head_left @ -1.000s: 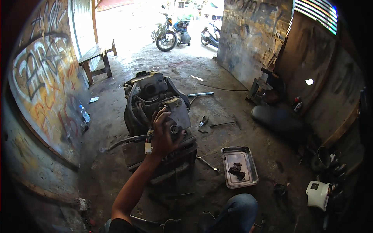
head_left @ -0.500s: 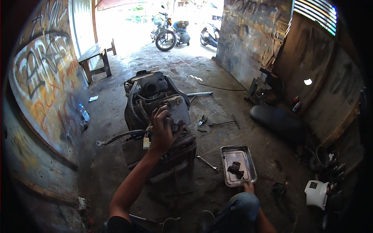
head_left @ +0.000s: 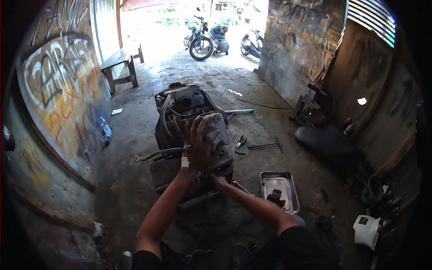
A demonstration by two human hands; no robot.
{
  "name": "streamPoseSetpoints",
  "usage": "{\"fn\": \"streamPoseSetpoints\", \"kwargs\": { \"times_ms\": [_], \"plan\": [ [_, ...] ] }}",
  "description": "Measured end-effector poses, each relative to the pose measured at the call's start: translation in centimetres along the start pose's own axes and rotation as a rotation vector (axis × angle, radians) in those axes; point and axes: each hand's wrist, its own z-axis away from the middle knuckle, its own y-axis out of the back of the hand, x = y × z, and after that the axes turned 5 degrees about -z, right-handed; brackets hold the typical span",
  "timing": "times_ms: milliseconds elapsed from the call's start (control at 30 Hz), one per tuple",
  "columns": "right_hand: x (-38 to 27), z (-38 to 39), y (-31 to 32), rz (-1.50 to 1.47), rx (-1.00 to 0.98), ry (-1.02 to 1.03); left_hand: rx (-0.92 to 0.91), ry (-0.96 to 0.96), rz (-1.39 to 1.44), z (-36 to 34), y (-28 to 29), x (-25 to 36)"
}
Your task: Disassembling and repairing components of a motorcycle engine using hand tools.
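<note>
A dark, greasy motorcycle part assembly [head_left: 186, 96] with hoses and a grey flat-sided box [head_left: 220, 127] stands on the floor before me. My left hand [head_left: 200, 146] lies against the near side of that box, fingers stretched upward and thumb apart. Whether anything small sits under its palm is hidden. Beside the left wrist hangs a cream connector [head_left: 185, 162] on a cable. My right hand [head_left: 219, 181] reaches in to the assembly's lower near edge, below the left hand; its fingers are mostly out of sight there.
Right of the assembly lie pliers [head_left: 241, 141], a T-handle wrench [head_left: 265, 145] and a metal tray [head_left: 293, 191] holding a dark rag [head_left: 275, 197]. Farther right rests a black seat [head_left: 321, 143]. A bottle [head_left: 105, 127] stands by the left wall, near a bench [head_left: 119, 63].
My right hand has come from beside the tray over to the assembly's lower edge. The left hand's fingers have straightened against the box. The whole view has shifted slightly.
</note>
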Motion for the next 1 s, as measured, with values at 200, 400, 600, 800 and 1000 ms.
{"fn": "streamPoseSetpoints", "kwargs": {
  "times_ms": [200, 400, 600, 800, 1000],
  "plan": [
    [0.5, 2.7, -3.8, -0.43, 0.191, 0.128, -0.079, 0.033, 0.051, -0.5, 0.5, -0.1],
    [0.3, 1.2, -3.9, -0.722, 0.039, -0.243, -0.076, 0.036, 0.079, -0.4, -0.1, -1.2],
    [3.2, -1.2, -7.2, -0.395, 0.421, -0.136, 0.0, -0.013, 0.074, -0.4, -0.8, -2.6],
    [2.4, -0.7, -6.3, -0.463, 0.389, -0.093, 0.007, -0.023, 0.063, -0.1, -0.6, -2.6],
    [1.2, -0.4, -5.3, -0.72, 0.157, -0.102, -0.013, -0.024, 0.055, -0.4, -0.3, -2.8]
  ]
}}
